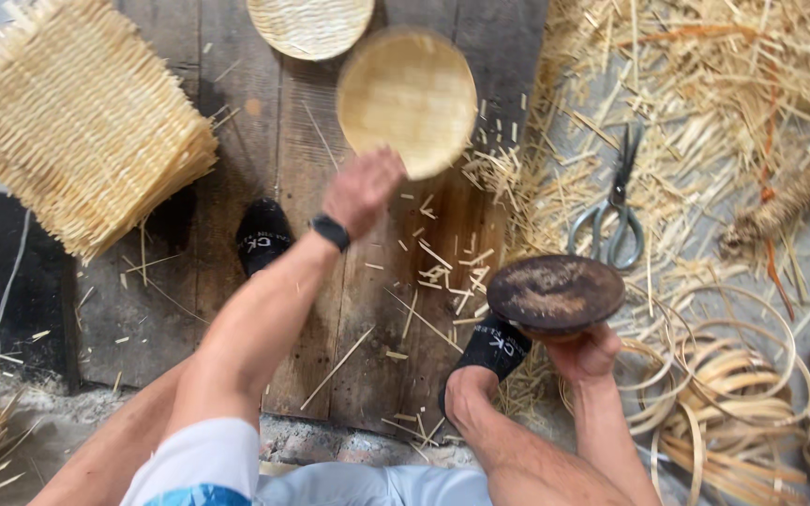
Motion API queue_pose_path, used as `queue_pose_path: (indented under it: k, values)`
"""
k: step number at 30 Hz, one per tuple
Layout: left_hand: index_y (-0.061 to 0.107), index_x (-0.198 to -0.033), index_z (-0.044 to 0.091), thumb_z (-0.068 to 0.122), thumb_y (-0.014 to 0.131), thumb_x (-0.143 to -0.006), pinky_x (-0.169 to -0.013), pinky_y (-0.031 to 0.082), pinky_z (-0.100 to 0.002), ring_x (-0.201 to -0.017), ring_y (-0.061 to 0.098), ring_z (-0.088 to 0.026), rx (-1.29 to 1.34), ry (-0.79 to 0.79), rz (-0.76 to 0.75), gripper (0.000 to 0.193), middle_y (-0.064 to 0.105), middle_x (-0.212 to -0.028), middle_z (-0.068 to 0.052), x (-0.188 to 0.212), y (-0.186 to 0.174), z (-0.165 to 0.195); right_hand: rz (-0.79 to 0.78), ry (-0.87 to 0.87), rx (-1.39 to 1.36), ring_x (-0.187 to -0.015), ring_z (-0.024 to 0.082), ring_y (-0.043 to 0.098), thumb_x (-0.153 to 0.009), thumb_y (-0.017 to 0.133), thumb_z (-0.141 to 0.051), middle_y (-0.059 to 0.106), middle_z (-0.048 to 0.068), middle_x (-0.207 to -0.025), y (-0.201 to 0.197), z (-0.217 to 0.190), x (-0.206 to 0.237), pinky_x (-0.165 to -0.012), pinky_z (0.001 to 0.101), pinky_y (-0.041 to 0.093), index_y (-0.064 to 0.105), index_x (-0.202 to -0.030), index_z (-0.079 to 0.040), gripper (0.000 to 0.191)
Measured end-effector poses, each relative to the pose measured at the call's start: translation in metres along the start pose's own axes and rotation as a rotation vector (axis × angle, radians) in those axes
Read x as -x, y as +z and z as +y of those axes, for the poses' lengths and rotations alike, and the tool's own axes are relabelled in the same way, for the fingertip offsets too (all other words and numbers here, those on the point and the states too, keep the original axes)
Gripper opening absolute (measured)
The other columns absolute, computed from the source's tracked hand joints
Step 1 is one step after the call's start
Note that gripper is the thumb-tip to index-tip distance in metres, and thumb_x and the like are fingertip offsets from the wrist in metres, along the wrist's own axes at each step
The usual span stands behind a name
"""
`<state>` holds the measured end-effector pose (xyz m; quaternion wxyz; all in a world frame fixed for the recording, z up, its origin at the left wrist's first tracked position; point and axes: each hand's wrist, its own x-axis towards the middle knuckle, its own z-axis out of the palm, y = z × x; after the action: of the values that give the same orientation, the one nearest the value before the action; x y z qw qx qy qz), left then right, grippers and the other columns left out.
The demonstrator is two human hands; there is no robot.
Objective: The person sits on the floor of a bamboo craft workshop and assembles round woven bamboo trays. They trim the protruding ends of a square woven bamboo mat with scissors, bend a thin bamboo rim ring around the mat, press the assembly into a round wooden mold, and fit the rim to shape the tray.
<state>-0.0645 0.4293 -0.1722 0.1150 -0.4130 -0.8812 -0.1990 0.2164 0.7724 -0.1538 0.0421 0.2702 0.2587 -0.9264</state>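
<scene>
While the left hand (pixel 363 190) grips the near rim of a small round woven tray (pixel 408 99) and holds it out over the plank floor (pixel 264 122), the right hand (pixel 585 353) clasps a dark round disc (pixel 555 295) from underneath — looks like a forming mould, top face dusty, but what it is exactly I cannot tell. The tray is slightly blurred.

Progress, judging from what lies around:
- Tray in hand looks fully woven and shaped, edge appears closed; no loose ends visible.
- Second round tray (pixel 310 25) lies at the top edge just beyond it, partly cut off — reads as one finished piece set aside.
- Stack of flat square woven mats (pixel 77 117) at upper left, edges untrimmed — likely blanks not yet shaped, and the stack is thick, so most of the batch seems outstanding.
- Coiled bamboo rim hoops (pixel 733 394) piled at lower right, beside the right hand, unused.
- Scissors (pixel 616 211) lie on the straw offcuts (pixel 705 84) to the right, well apart from both hands.

Both feet in black sandals (pixel 262 236) rest on the planks among trimmings.
</scene>
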Motion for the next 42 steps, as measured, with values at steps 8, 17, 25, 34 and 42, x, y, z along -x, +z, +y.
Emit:
queue_pose_path:
  k: [8,17,25,34,42]
  values:
    - [0.076,-0.108,0.003,0.002,0.062,-0.098,-0.102,0.054,-0.042,-0.115,0.069,-0.032,-0.221,-0.315,0.101,0.017,0.075,-0.117,-0.017,-0.103,-0.007,-0.148,0.100,0.026,-0.006,-0.127,0.036,0.059,-0.089,0.076,-0.031,0.062,0.015,-0.135,-0.022,-0.004,-0.007,-0.111,0.0621,0.045,0.057,-0.141,-0.002,0.063]
    - [0.071,-0.119,0.005,0.001,0.062,-0.101,-0.110,0.047,-0.045,-0.119,0.067,-0.031,-0.244,-0.388,-0.034,0.021,0.073,-0.122,-0.016,-0.098,0.007,-0.157,0.060,0.019,0.008,-0.127,0.036,0.060,-0.091,0.076,-0.033,0.063,0.016,-0.137,-0.018,-0.012,-0.019,-0.111,0.0592,0.043,0.057,-0.141,-0.002,0.062]
    - [0.066,-0.129,0.017,-0.002,0.066,-0.082,-0.121,0.034,-0.037,-0.133,0.055,-0.023,-0.409,0.431,0.042,0.051,0.066,-0.137,-0.006,-0.088,-0.086,-0.049,-0.193,0.129,0.146,-0.130,0.033,0.060,-0.092,0.074,-0.031,0.060,0.016,-0.142,0.058,0.024,-0.094,-0.112,0.0529,0.048,0.049,-0.146,-0.001,0.067]
    - [0.073,-0.125,0.006,0.029,0.061,-0.090,-0.128,0.023,-0.054,-0.138,0.050,-0.034,-0.326,0.845,0.016,0.044,0.066,-0.134,-0.016,-0.038,-0.198,0.027,0.213,0.104,0.353,-0.105,0.030,0.070,-0.101,0.051,-0.021,0.070,0.013,-0.121,0.098,0.063,-0.089,-0.082,0.0498,0.061,0.060,-0.127,-0.004,0.033]
    - [0.026,-0.160,-0.011,0.014,0.078,-0.086,-0.133,0.018,-0.049,-0.153,0.028,-0.042,-0.304,-0.472,-0.193,0.094,0.036,-0.161,-0.031,0.045,-0.230,-0.115,0.197,0.153,0.732,-0.092,0.032,0.075,-0.104,0.055,-0.027,0.071,0.023,-0.110,0.104,0.079,-0.069,-0.070,0.0405,0.063,0.055,-0.115,0.007,0.036]
